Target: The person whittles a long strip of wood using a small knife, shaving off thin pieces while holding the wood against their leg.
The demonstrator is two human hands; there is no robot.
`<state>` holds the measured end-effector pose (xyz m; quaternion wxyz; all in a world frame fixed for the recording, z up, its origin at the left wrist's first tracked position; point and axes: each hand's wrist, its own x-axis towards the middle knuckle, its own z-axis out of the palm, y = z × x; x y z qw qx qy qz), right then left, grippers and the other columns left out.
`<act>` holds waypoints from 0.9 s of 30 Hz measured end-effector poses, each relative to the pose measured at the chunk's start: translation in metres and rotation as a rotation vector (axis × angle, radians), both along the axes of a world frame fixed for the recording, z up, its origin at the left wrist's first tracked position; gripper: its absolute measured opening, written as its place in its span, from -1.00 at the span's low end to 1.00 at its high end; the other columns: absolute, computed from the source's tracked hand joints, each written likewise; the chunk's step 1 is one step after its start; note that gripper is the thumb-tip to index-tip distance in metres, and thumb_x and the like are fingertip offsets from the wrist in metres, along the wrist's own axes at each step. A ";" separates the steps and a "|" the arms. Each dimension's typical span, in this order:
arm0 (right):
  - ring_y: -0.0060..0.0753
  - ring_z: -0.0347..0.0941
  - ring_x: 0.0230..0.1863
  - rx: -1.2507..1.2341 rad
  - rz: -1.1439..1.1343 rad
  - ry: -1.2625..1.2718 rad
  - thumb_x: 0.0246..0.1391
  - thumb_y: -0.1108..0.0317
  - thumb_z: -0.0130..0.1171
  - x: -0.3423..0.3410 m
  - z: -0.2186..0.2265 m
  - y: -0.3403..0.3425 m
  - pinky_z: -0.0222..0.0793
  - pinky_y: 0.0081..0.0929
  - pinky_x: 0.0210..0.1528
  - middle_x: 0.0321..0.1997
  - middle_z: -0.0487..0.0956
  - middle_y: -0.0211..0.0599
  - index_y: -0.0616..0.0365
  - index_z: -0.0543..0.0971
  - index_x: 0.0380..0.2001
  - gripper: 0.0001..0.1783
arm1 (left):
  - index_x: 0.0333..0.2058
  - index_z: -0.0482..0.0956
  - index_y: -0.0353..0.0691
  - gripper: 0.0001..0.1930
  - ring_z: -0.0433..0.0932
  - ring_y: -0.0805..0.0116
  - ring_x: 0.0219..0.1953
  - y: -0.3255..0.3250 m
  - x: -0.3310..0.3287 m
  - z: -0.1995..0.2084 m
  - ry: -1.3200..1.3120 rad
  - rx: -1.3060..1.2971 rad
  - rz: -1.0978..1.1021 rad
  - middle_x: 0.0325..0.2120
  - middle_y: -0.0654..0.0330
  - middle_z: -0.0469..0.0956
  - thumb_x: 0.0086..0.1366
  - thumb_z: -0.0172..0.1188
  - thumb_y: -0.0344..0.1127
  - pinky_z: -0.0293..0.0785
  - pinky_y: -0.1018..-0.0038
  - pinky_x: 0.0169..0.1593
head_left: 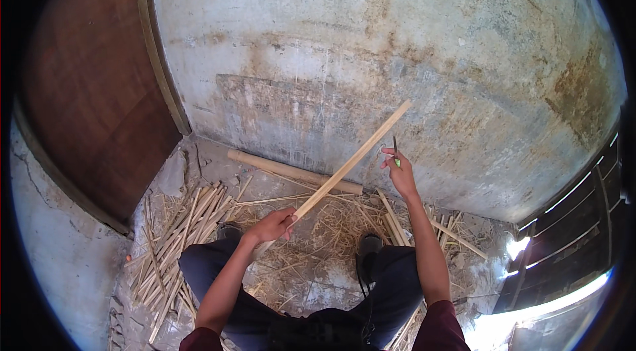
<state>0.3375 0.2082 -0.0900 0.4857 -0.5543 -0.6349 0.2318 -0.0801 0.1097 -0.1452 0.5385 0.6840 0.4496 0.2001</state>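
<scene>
My left hand [275, 226] is closed round the lower part of a long, pale bamboo strip [352, 160]. The strip slants up and away to the right, its far end raised in front of the wall. In my right hand [401, 175] is a small knife [397, 153] with a green handle and a dark, narrow blade pointing upward. Some fingers of that hand stretch out toward the strip, with a gap between them and it. The strip's lower end shows just below my left hand.
A pile of split bamboo strips [173, 255] lies on the floor to my left. Ahead, a thick bamboo pole [291, 169] rests near the stained wall [344, 40]. Shavings [331, 232] litter the floor between my feet. More strips [395, 228] lie right of them. A brown door [99, 79] stands left.
</scene>
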 end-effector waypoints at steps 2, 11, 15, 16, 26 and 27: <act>-0.69 0.26 -0.61 -0.133 0.060 0.209 0.37 0.32 0.05 -0.025 0.011 -0.005 0.21 -0.54 -0.52 -0.38 0.65 -0.39 0.11 0.60 0.18 -0.61 | -0.08 0.50 -0.24 -0.74 0.63 0.44 -0.45 0.001 -0.004 -0.009 -0.089 0.021 -0.035 -0.42 0.23 0.56 0.68 -0.05 -0.17 0.62 0.42 -0.31; -0.81 0.08 -0.59 -0.221 0.277 0.295 0.41 0.17 0.26 -0.072 0.034 -0.038 -0.04 -0.64 -0.54 -0.51 0.43 -0.67 0.17 0.65 0.17 -0.60 | -0.06 0.50 -0.26 -0.74 0.50 0.56 -0.41 -0.014 0.013 -0.029 -0.328 -0.039 0.007 -0.45 0.32 0.48 0.68 -0.05 -0.18 0.51 0.53 -0.32; -0.82 0.04 -0.59 -0.108 0.256 0.321 0.38 0.17 0.30 -0.072 0.039 -0.040 -0.08 -0.62 -0.54 -0.54 0.34 -0.74 0.16 0.71 0.08 -0.64 | -0.05 0.50 -0.22 -0.79 0.52 0.55 -0.35 -0.019 0.019 -0.017 -0.381 -0.199 0.029 -0.41 0.33 0.51 0.68 -0.03 -0.23 0.47 0.54 -0.26; -0.82 0.04 -0.59 -0.097 0.253 0.321 0.38 0.17 0.30 -0.073 0.044 -0.041 -0.08 -0.62 -0.54 -0.55 0.33 -0.74 0.16 0.71 0.08 -0.64 | -0.02 0.51 -0.21 -0.80 0.52 0.55 -0.34 -0.020 0.022 -0.013 -0.392 -0.204 0.030 -0.38 0.33 0.53 0.64 0.06 -0.21 0.47 0.54 -0.26; -0.79 0.16 -0.47 -0.096 0.025 0.377 0.33 0.21 0.34 -0.069 0.066 -0.045 0.08 -0.60 -0.40 -0.49 0.41 -0.74 0.21 0.77 0.01 -0.66 | 0.14 0.53 -0.21 -0.47 0.60 0.37 0.05 -0.025 0.026 -0.007 -0.162 0.002 0.033 -0.13 0.24 0.65 0.32 0.52 -0.12 0.54 0.32 0.17; -0.81 0.11 -0.51 -0.087 0.007 0.367 0.33 0.19 0.34 -0.064 0.065 -0.044 0.02 -0.61 -0.44 -0.52 0.35 -0.77 0.21 0.77 0.01 -0.65 | 0.14 0.53 -0.21 -0.47 0.60 0.37 0.05 -0.023 0.023 -0.011 -0.162 0.001 0.032 -0.13 0.24 0.65 0.32 0.52 -0.12 0.54 0.32 0.17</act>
